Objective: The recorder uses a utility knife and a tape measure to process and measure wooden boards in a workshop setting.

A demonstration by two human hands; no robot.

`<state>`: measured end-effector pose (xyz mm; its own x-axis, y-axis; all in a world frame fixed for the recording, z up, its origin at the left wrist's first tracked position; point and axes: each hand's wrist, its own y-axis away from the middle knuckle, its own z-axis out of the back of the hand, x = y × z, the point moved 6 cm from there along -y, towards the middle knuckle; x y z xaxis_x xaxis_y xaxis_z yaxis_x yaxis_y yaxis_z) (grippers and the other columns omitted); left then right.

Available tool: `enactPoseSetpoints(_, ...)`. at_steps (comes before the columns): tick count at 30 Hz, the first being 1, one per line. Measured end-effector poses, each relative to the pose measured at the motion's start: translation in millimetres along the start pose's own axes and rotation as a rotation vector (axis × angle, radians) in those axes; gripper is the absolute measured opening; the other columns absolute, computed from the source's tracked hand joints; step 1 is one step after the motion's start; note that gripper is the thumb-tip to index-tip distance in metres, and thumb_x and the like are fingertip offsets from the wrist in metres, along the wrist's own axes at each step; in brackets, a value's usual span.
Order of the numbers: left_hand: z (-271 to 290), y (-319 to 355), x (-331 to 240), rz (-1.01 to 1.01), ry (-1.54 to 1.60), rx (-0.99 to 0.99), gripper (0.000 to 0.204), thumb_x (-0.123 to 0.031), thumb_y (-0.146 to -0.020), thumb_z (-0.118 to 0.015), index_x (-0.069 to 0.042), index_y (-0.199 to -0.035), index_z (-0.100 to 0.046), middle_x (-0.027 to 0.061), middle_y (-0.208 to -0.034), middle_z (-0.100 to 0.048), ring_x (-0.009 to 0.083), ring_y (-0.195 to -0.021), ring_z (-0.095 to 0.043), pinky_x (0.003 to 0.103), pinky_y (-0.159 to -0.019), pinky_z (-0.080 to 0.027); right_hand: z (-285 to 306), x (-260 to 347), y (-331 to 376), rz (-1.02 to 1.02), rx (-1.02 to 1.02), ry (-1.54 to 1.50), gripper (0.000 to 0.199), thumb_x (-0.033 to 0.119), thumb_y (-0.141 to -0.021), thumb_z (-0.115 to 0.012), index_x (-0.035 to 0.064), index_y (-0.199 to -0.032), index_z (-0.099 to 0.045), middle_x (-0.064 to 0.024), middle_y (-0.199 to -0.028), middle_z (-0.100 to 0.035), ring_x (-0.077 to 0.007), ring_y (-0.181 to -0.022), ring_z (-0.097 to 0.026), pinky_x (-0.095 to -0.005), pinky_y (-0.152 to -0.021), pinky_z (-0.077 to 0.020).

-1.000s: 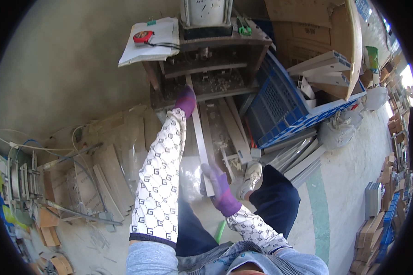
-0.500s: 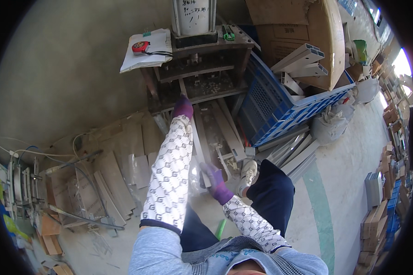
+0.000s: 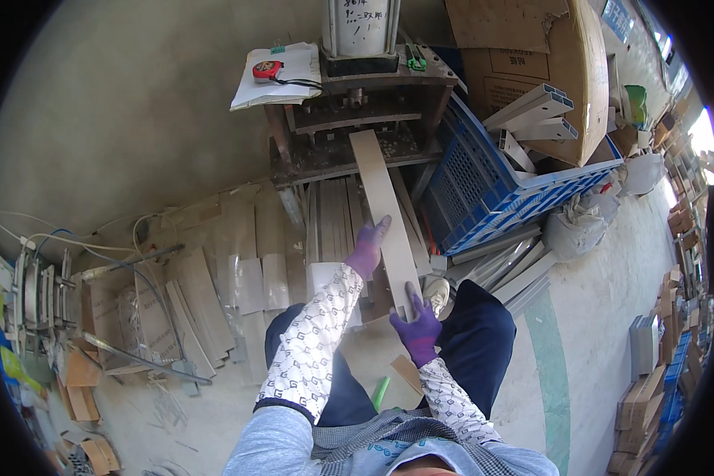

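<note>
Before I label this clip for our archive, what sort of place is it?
Probably a metalworking workshop, judging by the press machine, the hollow rectangular profiles beside it and the red tape measure.

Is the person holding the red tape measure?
No, the tape measure lies on papers; left hand and right hand touch the pale bar.

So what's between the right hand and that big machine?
The long pale board: in the head view it runs from the right hand up to the machine, with the left hand at its left edge partway along.
</note>
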<state>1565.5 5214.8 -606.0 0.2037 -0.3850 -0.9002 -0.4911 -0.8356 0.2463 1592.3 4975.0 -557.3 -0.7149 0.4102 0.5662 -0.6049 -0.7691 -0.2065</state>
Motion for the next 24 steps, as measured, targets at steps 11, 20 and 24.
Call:
enactPoseSetpoints(11,-4.5,-10.4,19.1,-0.165,-0.244,-0.203,0.082,-0.058,-0.095,-0.052,0.012,-0.137,-0.042,0.0331,-0.138,-0.048,0.0409,-0.132,-0.046,0.041,-0.109,-0.035,6.6,4.1,-13.2,-0.106,0.165,-0.205,0.073,0.032,-0.075,-0.077,0.0161,-0.142,-0.053,-0.0159,-0.121,-0.067,-0.0336,-0.112,-0.064,-0.0363,-0.099,-0.0499)
enactPoseSetpoints(20,15.3,-10.3,20.5,-0.215,-0.340,-0.411,0.078,-0.059,-0.095,-0.053,0.008,-0.133,-0.047,0.0269,-0.129,-0.058,0.0380,-0.123,-0.054,0.041,-0.103,-0.041,-2.9,6.6,-11.1,0.036,0.038,-0.215,0.069,0.027,-0.074,-0.079,0.0229,-0.139,-0.055,-0.0145,-0.114,-0.069,-0.0294,-0.096,-0.070,-0.0367,-0.088,-0.0561)
enactPoseSetpoints(24,1.6,-5.9,8.6,-0.138,-0.352,-0.262,0.078,-0.058,-0.095,-0.052,0.008,-0.135,-0.047,0.0266,-0.131,-0.057,0.0374,-0.124,-0.054,0.040,-0.105,-0.040,9.7,14.2,-11.4,-0.046,0.079,-0.202,0.069,0.029,-0.075,-0.077,0.0241,-0.140,-0.054,-0.0128,-0.116,-0.068,-0.0298,-0.098,-0.069,-0.0364,-0.088,-0.0558)
